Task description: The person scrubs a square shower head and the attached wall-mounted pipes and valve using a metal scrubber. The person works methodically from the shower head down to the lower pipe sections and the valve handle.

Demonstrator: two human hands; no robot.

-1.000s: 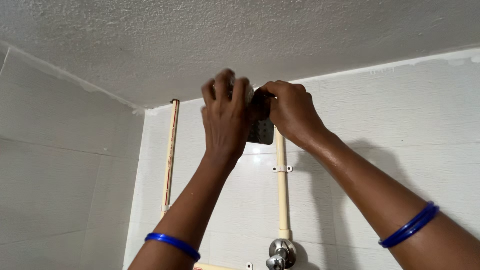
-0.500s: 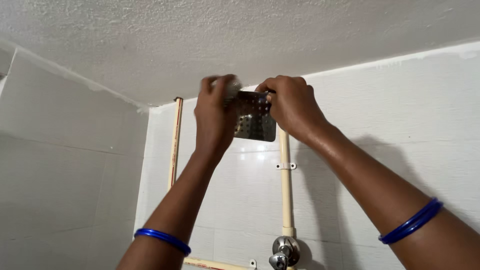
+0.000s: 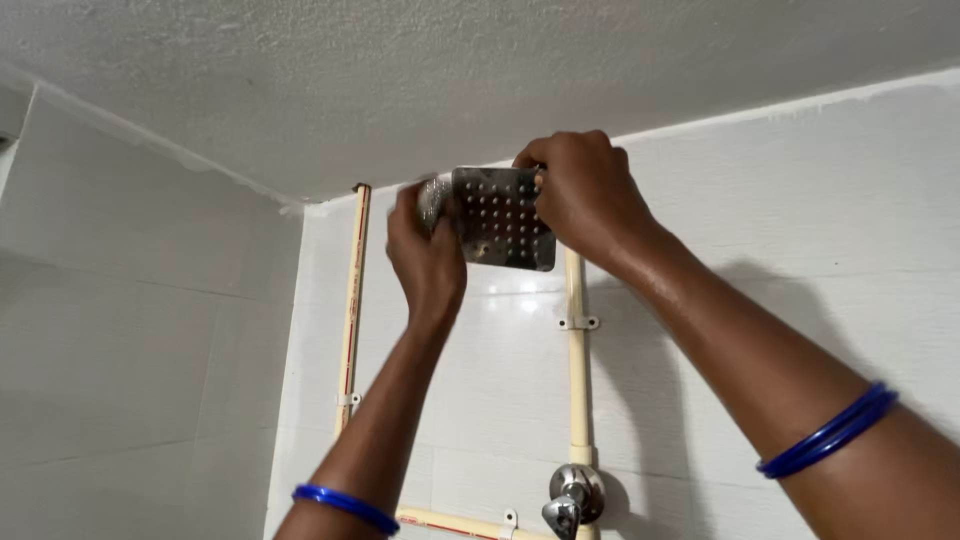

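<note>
A square shiny metal shower head (image 3: 500, 218) with rows of small holes hangs just under the ceiling, its face turned toward me. My right hand (image 3: 585, 200) grips its right edge from behind and above. My left hand (image 3: 425, 255) is at the head's left edge, closed around a silvery scrubbing pad (image 3: 433, 200) that touches the rim; the pad is blurred. Both wrists wear blue bangles.
A cream pipe (image 3: 578, 390) runs down the white tiled wall from the shower head, held by a clip (image 3: 578, 323), to a chrome valve (image 3: 572, 495). A thinner cream pipe (image 3: 352, 310) stands in the corner at left. The textured ceiling (image 3: 450, 70) is close above.
My left hand has slid left and down off the shower head's face, which now shows in full. My right hand keeps its hold on the right edge.
</note>
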